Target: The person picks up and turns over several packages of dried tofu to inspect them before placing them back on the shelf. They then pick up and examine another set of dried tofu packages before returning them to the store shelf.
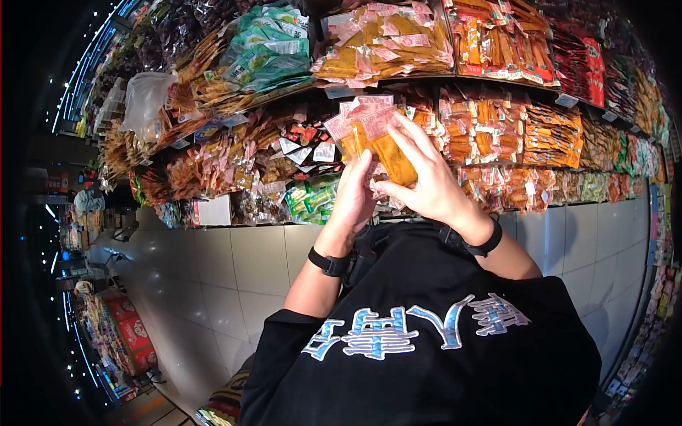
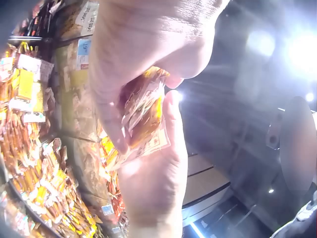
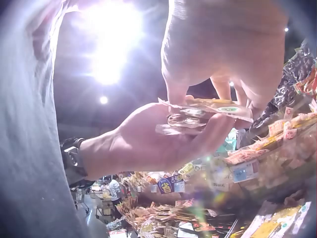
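Observation:
In front of the lower shelf, both hands hold a small stack of flat, clear snack packets (image 1: 392, 157) with yellow-orange contents and pink-and-white printed tops. My left hand (image 1: 353, 197) supports the stack from the left and below, its thumb along the near side. From the right, my right hand (image 1: 435, 183) grips the top packet between thumb and fingers. In the right wrist view the packets (image 3: 213, 103) lie flat over the left palm, with the right fingertips at their edges. The left wrist view shows the packets (image 2: 144, 111) between both hands, partly hidden by fingers.
Tiered shelves of packaged snacks curve around in front. Green packets (image 1: 273, 42) and yellow packets (image 1: 387, 42) fill the upper tier; orange packets (image 1: 553, 135) stand at lower right. A clear plastic bag (image 1: 148, 103) hangs at left. Tiled flooring (image 1: 213, 263) lies below.

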### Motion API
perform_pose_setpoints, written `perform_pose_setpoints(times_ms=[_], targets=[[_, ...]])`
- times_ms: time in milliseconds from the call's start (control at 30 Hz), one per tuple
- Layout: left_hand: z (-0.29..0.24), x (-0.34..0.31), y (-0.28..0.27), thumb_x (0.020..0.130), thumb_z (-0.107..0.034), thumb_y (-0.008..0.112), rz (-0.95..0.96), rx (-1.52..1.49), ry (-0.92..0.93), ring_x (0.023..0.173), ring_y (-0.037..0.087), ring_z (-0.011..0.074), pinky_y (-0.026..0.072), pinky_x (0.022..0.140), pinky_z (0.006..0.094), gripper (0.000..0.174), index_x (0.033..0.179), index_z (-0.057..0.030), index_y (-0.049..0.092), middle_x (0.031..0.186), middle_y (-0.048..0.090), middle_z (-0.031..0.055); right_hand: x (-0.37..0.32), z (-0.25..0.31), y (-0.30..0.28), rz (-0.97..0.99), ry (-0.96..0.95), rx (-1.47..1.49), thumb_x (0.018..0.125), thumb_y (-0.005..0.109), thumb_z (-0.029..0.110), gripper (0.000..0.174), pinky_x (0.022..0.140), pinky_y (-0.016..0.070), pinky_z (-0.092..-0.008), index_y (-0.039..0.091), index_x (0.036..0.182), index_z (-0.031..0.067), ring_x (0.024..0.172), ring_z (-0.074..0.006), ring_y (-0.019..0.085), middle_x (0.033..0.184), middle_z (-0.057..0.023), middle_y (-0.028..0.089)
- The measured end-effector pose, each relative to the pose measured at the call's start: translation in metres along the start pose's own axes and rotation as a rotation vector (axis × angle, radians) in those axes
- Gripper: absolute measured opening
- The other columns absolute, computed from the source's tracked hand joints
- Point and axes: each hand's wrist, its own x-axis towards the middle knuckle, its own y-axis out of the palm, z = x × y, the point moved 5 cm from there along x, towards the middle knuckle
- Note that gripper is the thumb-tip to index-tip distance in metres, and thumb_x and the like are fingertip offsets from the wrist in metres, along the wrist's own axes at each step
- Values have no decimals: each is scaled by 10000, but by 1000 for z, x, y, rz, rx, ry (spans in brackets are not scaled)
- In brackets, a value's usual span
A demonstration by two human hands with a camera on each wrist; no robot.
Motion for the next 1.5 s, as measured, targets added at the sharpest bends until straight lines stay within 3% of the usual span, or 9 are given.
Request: perform_pose_setpoints(times_ms=[200, 233, 333, 433, 633, 867, 1267, 1467, 1500], targets=[[-2, -3, 1, 944, -260, 526, -2, -27, -26, 1087, 620, 222, 509, 936, 379, 434, 1314, -34, 498, 1223, 618, 102, -2, -13, -1, -80, 29, 160, 853, 694, 159, 559, 1086, 349, -427, 488, 1339, -27, 1312, -380, 413, 1451, -234, 354], [-3, -3, 2, 942, -231, 516, 10, -71, -25, 1083, 626, 227, 516, 937, 384, 431, 1310, -9, 488, 1223, 614, 123, -3, -14, -6, -99, 93, 194, 864, 679, 111, 539, 1053, 391, -388, 478, 1351, -3, 1258, -341, 472, 1406, -210, 408], [-6, -4, 4, 935, -219, 490, 60, -115, -37, 1094, 629, 259, 529, 944, 415, 446, 1311, 18, 470, 1234, 603, 152, -8, -26, 6, -137, 401, 928, 863, 693, 79, 533, 904, 492, -286, 462, 1335, -9, 1115, -173, 568, 1252, -130, 537], [-12, -6, 13, 948, -258, 464, 129, -132, -35, 1097, 627, 282, 554, 895, 463, 463, 1328, 7, 457, 1253, 590, 163, -3, -37, 12, -2, 424, 1019, 862, 687, 54, 501, 856, 512, -268, 474, 1307, -31, 1040, -124, 590, 1186, -98, 584], [-12, -1, 16, 1001, -464, 351, 152, -140, -84, 1110, 619, 304, 568, 849, 500, 569, 1376, -42, 423, 1291, 569, 153, 2, -27, 10, 40, 487, 1067, 905, 625, 75, 380, 843, 520, -273, 521, 1238, -74, 964, -109, 621, 1108, -86, 639], [-13, 3, 17, 994, -500, 340, 80, -209, -89, 1153, 596, 294, 518, 946, 467, 606, 1381, -42, 423, 1313, 559, 151, 4, -29, 13, 46, 551, 1120, 919, 601, 88, 354, 843, 522, -271, 535, 1229, -70, 969, -120, 632, 1110, -93, 646], [-16, -4, 10, 868, -271, 499, 158, -309, -161, 1188, 555, 390, 472, 979, 556, 608, 1399, 1, 386, 1317, 543, 210, 5, -52, 4, -231, 479, 1053, 890, 632, 43, 270, 796, 535, -269, 574, 1141, -38, 916, -119, 643, 1046, -80, 668], [-12, -6, 19, 821, -217, 505, 367, -250, -270, 1071, 604, 464, 559, 846, 534, 662, 1414, 28, 341, 1293, 533, 278, 17, -46, -15, -260, 483, 1276, 915, 589, 56, 283, 864, 513, -292, 558, 1182, -32, 1002, -144, 624, 1109, -99, 646], [-9, -7, 17, 782, -127, 520, 278, -244, -280, 1045, 625, 443, 588, 792, 488, 669, 1410, 27, 345, 1281, 549, 262, 20, -44, -14, -255, 465, 1237, 913, 592, 56, 284, 862, 512, -289, 557, 1182, -32, 995, -142, 625, 1105, -98, 647]])
